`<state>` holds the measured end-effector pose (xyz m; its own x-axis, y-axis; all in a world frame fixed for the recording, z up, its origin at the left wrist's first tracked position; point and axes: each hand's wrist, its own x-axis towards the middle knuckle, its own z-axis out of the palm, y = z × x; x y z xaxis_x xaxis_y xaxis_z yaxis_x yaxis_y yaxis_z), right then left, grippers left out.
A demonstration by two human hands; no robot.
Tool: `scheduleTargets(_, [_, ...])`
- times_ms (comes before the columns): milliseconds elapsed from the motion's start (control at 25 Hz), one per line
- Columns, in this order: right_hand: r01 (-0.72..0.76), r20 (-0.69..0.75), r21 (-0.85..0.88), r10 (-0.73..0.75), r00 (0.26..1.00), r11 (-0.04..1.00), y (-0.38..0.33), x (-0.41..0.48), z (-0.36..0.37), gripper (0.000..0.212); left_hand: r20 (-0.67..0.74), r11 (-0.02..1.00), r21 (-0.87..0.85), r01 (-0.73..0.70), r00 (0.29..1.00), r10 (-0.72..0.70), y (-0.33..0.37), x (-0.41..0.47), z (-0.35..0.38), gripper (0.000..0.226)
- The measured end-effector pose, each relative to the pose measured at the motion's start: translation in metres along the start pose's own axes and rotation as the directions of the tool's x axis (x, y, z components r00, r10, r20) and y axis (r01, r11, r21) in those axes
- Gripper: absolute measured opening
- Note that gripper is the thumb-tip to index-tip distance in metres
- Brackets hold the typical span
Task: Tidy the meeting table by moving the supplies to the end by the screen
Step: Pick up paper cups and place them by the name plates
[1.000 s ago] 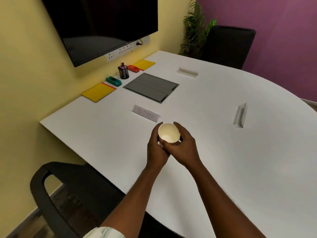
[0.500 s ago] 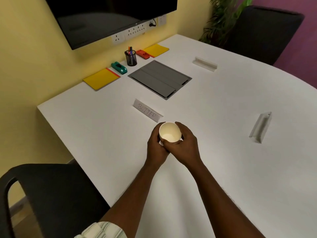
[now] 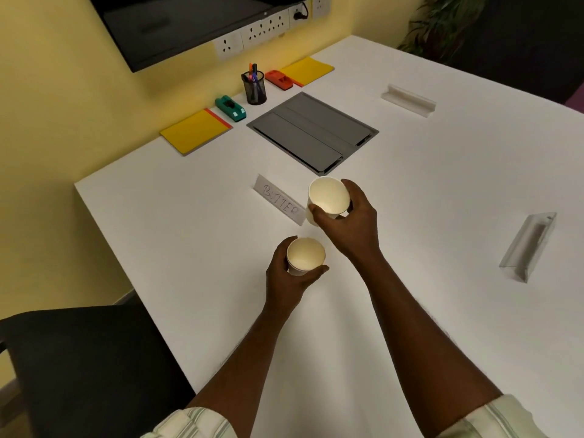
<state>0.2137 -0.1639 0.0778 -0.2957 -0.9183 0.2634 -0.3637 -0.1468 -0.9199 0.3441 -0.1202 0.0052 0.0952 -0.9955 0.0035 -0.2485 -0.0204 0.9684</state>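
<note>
left hand [image 3: 286, 279] grips paper cup [image 3: 306, 255] above surface [image 3: 442, 191] | right hand [image 3: 349, 221] grips second cup [image 3: 328, 197], nearer the screen [image 3: 189, 23] | risk: squeezing thin walls could crush a cup

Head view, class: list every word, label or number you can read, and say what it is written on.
"BUTTER": handwritten on the white name card standing on the table.
Green desk tool: pale marks at one end, too small to read.
Clear card holders: no writing shows.
Paper cups: no print visible.
</note>
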Motion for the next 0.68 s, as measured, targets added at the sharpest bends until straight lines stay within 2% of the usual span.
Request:
scheduleTargets(160, [-0.079,0.025,-0.095,0.082,0.996,0.992,0.042,0.023,0.027,0.061,-0.041,1.0,0.014,-0.01,0.999,0.011,-0.008,0.005,-0.004,0.082])
scheduleTargets(360, [-0.173,0.058,-0.163,0.184,0.981,0.971,0.092,0.028,0.059,0.066,-0.01,1.0,0.024,-0.001,1.0,0.002,-0.016,0.009,-0.009,0.083])
scheduleTargets(680, [-0.222,0.019,-0.207,0.23,0.973,0.953,0.129,0.028,0.076,0.071,-0.008,0.999,0.051,0.01,1.0,-0.009,-0.025,0.017,-0.016,0.082])
